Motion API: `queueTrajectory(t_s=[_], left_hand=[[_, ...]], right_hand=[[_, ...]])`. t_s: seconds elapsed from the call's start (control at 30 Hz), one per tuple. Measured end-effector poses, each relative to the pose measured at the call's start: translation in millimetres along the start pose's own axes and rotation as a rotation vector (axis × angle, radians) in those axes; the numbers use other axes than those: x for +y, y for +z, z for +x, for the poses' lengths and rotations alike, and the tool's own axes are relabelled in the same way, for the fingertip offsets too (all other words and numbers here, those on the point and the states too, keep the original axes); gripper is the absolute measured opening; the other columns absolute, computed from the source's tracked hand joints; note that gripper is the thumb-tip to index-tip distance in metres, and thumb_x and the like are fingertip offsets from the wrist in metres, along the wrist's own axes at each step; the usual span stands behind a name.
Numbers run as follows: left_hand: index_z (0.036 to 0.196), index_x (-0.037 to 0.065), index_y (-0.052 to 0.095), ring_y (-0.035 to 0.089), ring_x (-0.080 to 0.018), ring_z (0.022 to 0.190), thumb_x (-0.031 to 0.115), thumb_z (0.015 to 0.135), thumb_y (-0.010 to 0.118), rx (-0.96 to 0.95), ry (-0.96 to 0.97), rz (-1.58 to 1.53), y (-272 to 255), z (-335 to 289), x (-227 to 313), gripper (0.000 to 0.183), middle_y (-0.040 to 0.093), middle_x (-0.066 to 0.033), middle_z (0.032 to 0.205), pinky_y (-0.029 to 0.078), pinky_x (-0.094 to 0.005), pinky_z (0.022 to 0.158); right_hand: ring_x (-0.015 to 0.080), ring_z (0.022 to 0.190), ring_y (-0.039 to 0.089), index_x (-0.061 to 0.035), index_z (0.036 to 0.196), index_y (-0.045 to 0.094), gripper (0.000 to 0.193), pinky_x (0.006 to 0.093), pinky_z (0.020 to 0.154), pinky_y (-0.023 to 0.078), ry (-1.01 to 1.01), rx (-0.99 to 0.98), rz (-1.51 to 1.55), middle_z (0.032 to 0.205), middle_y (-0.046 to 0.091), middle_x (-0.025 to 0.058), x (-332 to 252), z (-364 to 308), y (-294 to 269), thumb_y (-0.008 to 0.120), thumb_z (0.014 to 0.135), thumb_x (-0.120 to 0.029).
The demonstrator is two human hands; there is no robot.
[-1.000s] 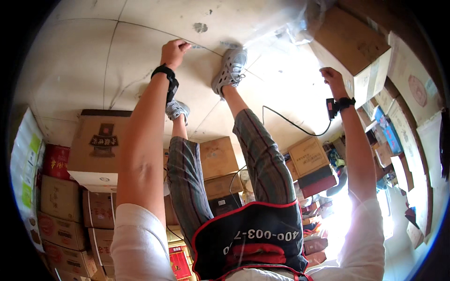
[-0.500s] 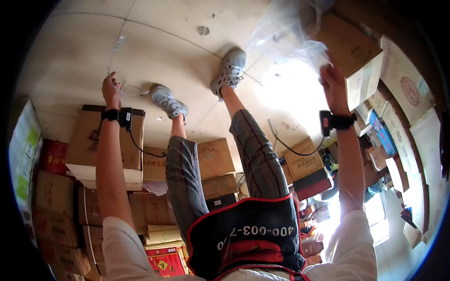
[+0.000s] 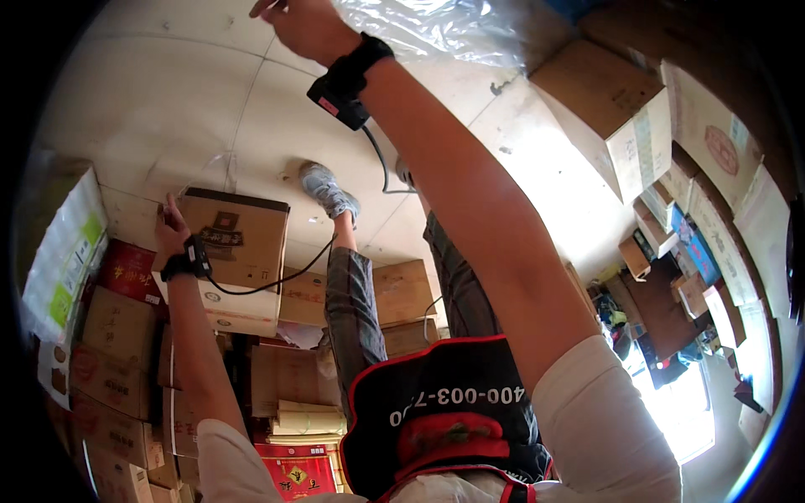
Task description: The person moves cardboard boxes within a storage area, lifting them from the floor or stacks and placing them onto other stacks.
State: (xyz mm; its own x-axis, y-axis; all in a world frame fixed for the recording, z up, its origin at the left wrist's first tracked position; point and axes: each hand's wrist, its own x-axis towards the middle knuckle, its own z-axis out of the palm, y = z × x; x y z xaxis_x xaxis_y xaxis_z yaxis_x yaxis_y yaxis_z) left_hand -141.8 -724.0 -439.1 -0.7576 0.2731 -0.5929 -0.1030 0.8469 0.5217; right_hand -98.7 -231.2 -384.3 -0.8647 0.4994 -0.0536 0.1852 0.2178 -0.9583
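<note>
At the left, my left hand (image 3: 172,230) is beside a brown carton (image 3: 239,235), with thumb and fingers pinched together. A thin, clear plastic strand (image 3: 220,172) loops up from near those fingertips over the floor. My right hand (image 3: 306,29) reaches across to the top edge of the view, its fingers closed and partly cut off by the frame. What they hold, if anything, cannot be made out. Just right of that hand, a crumpled clear plastic sheet (image 3: 444,29) lies spread over the floor.
Stacked cartons (image 3: 109,369) line the left side. A plastic-wrapped white and green pack (image 3: 63,260) stands at the far left. Another open-looking carton (image 3: 599,88) is at the upper right, beside shelving with boxes. My shoe (image 3: 327,189) stands on the tiled floor.
My right hand has swung from the right side far across to the upper left. The plastic sheet now lies at the top. My left hand has come lower, beside the carton.
</note>
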Motion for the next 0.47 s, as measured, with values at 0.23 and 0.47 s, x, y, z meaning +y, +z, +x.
queueTrajectory(t_s=[0.23,0.47], left_hand=[[0.140,-0.003,0.028,0.038,-0.0257,0.131,0.021,0.099,0.038,0.222,-0.345,-1.115,-61.3,-37.3,117.6,0.048,0.041,-0.0147,0.141,0.032,-0.0363,0.112],[0.142,0.011,0.036,0.037,-0.0229,0.133,0.021,0.091,0.055,-0.078,0.058,-0.172,-130.4,-2.5,216.0,0.055,0.039,-0.0107,0.145,0.028,-0.0333,0.110]], right_hand=[[0.0368,0.097,0.058,0.0002,0.110,0.059,0.033,0.0429,0.086,0.046,0.195,-0.357,-0.240,0.102,0.062,0.0193,-57.7,-111.2,-84.1,0.061,0.084,-0.021],[0.0298,0.106,0.057,-0.0051,0.104,0.063,0.024,0.0439,0.094,0.044,0.550,-0.634,-0.774,0.109,0.062,0.0158,-99.9,-287.0,-272.6,0.056,0.086,-0.019]])
